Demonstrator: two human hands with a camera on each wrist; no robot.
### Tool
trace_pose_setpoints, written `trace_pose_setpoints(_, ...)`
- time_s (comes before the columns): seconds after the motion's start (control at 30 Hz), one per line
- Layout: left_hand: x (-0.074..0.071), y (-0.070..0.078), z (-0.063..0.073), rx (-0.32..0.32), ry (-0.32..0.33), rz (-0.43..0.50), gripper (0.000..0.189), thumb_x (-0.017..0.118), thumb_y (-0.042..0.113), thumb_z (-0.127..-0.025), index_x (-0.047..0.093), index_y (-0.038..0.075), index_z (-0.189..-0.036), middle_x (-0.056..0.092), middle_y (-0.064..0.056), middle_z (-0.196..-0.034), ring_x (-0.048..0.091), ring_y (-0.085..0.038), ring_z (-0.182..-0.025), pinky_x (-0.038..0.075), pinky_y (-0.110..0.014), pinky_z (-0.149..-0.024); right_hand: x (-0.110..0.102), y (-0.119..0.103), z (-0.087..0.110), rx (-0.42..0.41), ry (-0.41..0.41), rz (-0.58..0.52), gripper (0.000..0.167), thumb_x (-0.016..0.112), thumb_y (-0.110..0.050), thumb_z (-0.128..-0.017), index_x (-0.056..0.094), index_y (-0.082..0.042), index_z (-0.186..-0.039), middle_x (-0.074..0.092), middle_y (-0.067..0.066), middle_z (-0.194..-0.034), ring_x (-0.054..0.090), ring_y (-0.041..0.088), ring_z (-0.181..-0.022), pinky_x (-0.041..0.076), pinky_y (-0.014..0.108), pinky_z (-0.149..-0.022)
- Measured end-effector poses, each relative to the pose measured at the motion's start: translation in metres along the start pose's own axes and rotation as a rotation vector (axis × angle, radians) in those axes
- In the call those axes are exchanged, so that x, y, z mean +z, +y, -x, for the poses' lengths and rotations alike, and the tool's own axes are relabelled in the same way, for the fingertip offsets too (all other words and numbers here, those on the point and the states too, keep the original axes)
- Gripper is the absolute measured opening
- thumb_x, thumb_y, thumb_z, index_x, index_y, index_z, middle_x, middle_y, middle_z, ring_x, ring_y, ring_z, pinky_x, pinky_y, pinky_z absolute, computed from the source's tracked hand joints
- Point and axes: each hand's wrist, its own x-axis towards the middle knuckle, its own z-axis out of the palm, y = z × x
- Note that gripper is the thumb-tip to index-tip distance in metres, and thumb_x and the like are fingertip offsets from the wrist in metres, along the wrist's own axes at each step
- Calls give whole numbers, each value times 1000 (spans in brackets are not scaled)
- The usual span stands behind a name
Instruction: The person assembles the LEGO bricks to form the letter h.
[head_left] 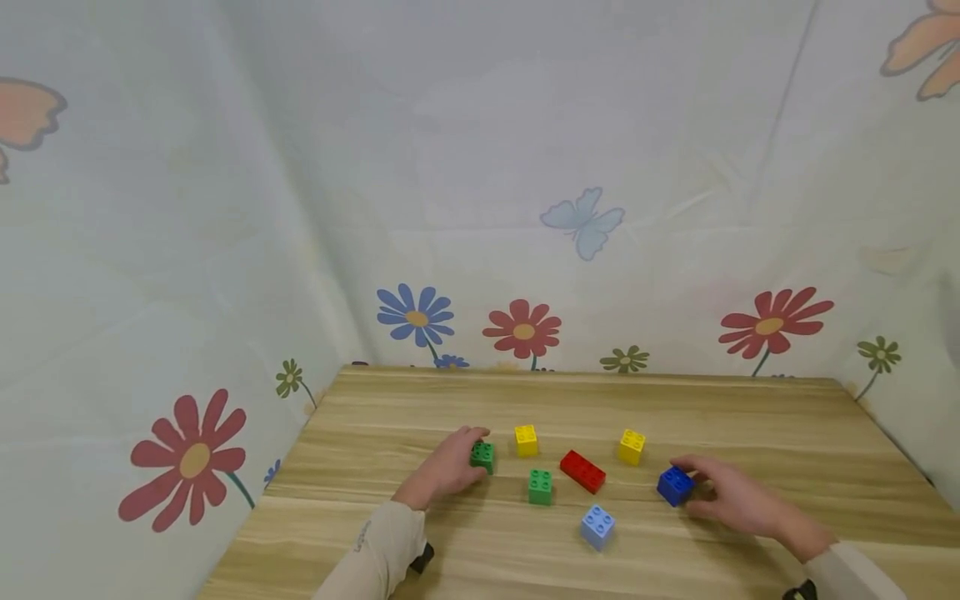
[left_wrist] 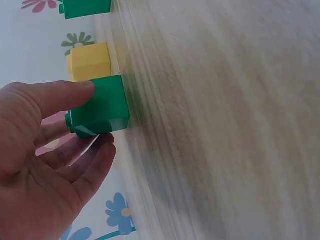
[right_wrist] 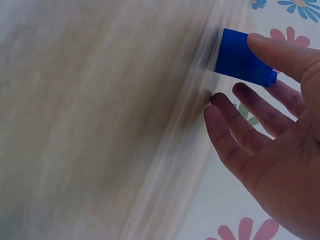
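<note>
left hand [head_left: 448,464] pinches leftmost green brick [head_left: 483,457]; right hand [head_left: 741,498] curls loosely round dark-blue brick [head_left: 675,486]; oblong red brick [head_left: 582,472] lies between them

In the wrist views, a green brick [left_wrist: 104,107] and the blue brick [right_wrist: 241,57] hide fingertips of the left hand [left_wrist: 45,160] and right hand [right_wrist: 280,155] from us; edges cut both hands. We cannot read the sleeve lettering [head_left: 362,536].
</note>
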Motion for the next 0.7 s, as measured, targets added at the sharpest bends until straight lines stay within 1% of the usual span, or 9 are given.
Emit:
trace_pose_setpoints(0.13,0,-4,0,6,-5,16,53,70,12,-83,50,1,-131,54,-15,-121,53,-28,-109,43,-43,-93,1,0,-3,-16,4,1,58,74,-16,-81,48,2,-130,53,21,-124,55,35,-105,51,43,-79)
trace_pose_setpoints(0.23,1,-7,0,18,1,30,48,71,10,-82,53,0,-125,56,-13,-113,54,-26,-102,44,-43,-90,1,0,-5,-28,5,17,57,74,-15,-82,48,2,-130,53,21,-124,55,35,-105,51,44,-79)
trace_pose_setpoints(0.37,2,-10,0,44,10,41,41,72,7,-80,58,1,-118,58,-9,-105,55,-22,-93,46,-40,-84,2,-1,-7,-16,-9,32,57,73,-15,-83,47,0,-131,53,19,-125,55,34,-106,51,42,-80)
trace_pose_setpoints(0.57,3,-13,-2,77,13,85,34,74,5,-79,61,3,-110,60,-3,-97,55,-18,-87,48,-34,-78,1,-2,-6,-33,-27,34,55,71,-13,-84,47,2,-131,53,21,-124,54,34,-105,50,44,-80)
trace_pose_setpoints(0.7,2,-12,-2,55,0,136,34,75,5,-78,62,5,-109,61,0,-95,57,-16,-87,48,-32,-77,1,-1,-5,-42,-18,32,51,70,-11,-84,48,2,-129,54,19,-122,55,32,-103,51,42,-78)
